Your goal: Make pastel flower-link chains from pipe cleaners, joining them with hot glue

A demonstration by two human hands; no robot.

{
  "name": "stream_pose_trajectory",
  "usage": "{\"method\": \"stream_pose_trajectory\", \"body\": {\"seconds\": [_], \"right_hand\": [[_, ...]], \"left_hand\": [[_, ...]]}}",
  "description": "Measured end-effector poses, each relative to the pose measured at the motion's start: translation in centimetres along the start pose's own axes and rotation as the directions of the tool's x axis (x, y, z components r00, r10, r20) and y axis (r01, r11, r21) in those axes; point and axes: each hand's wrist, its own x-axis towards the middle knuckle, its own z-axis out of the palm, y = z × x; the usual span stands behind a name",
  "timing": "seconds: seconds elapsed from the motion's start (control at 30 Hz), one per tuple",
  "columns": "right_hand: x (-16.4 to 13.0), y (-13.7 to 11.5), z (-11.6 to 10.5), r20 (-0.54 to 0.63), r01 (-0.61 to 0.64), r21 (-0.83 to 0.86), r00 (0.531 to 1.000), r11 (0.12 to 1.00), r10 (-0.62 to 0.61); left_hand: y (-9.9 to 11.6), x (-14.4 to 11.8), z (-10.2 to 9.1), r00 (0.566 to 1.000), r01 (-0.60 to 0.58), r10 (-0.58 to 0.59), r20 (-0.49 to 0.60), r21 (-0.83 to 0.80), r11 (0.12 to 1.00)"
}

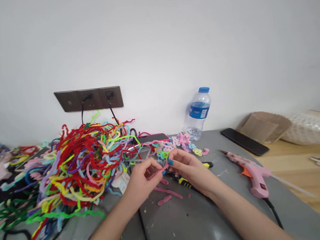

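A pink pipe cleaner (155, 174) runs between my two hands, over the middle of the grey table. My left hand (146, 177) pinches it with thumb and forefinger. The fingertips of my right hand (188, 167) are closed on its other end, close to the left fingertips. Below them lie cut pink pipe cleaner pieces (164, 200). Pliers with yellow and black handles (186, 182) rest partly hidden under my right hand. Just behind my hands is a cluster of small pastel twisted pieces (181, 141).
A large tangle of coloured pipe cleaners (86, 166) covers the left side. To the right lie a pink glue gun (257, 179) and a black phone (244, 141). A water bottle (199, 114) leans against the wall, and a black cable (144, 233) crosses the table (193, 230).
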Motion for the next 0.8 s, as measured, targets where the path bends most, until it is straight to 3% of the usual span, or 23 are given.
{"method": "stream_pose_trajectory", "body": {"seconds": [0.2, 0.47, 0.8], "right_hand": [[0.0, -0.1, 0.3, 0.006, 0.016, 0.029, 1.000, 0.999, -0.016], [-0.6, -0.6, 1.5, -0.022, -0.030, 0.172, 0.999, 0.985, 0.035], [-0.1, -1.0, 0.5, -0.158, 0.048, 0.174, 0.987, 0.984, -0.020]], "left_hand": [[0.0, -0.1, 0.1, 0.998, -0.066, 0.065, -0.015, -0.040, 0.997], [0.0, -0.3, -0.2, 0.933, -0.357, 0.359, -0.015, 0.068, 0.932], [0.5, -0.4, -0.4, 0.926, -0.306, 0.335, -0.175, 0.171, 0.936]]}}
